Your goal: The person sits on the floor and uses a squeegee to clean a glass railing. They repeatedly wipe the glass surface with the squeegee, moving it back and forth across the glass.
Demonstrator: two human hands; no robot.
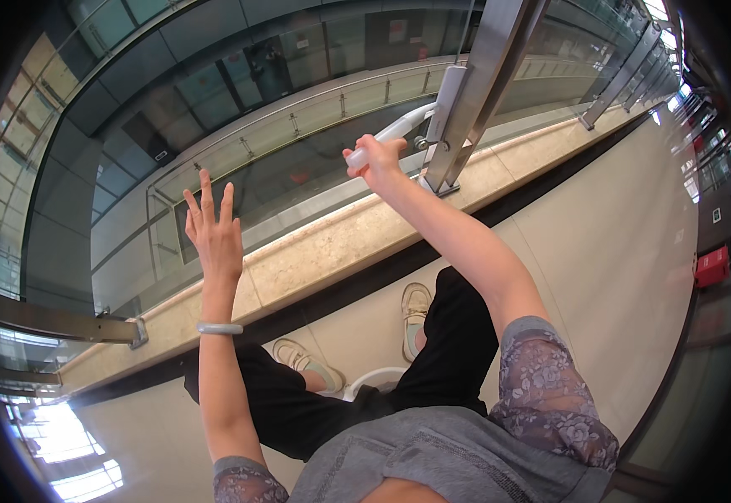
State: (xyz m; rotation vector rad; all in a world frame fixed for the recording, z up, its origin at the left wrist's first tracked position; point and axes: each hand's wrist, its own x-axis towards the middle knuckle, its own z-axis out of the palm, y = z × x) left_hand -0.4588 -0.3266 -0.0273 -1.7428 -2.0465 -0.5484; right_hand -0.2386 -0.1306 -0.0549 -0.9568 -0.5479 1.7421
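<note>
My right hand [375, 157] grips the rounded handle of a white squeegee [397, 129]. Its long, narrow head [448, 94] stands nearly upright at the glass, right beside a brushed-steel post [482, 82]. Whether the blade touches the pane cannot be made out. With fingers spread and nothing held, my left hand [214, 236] is raised in front of the glass panel [315, 151]; contact with the glass is unclear. A pale bangle [219, 328] circles the left wrist.
A beige stone ledge [328, 258] runs below the glass, with a dark floor strip [365, 267] along it. A curved white rim [375, 378] shows between my legs. Further posts [620, 69] line the right side. A red box [711, 266] is at far right.
</note>
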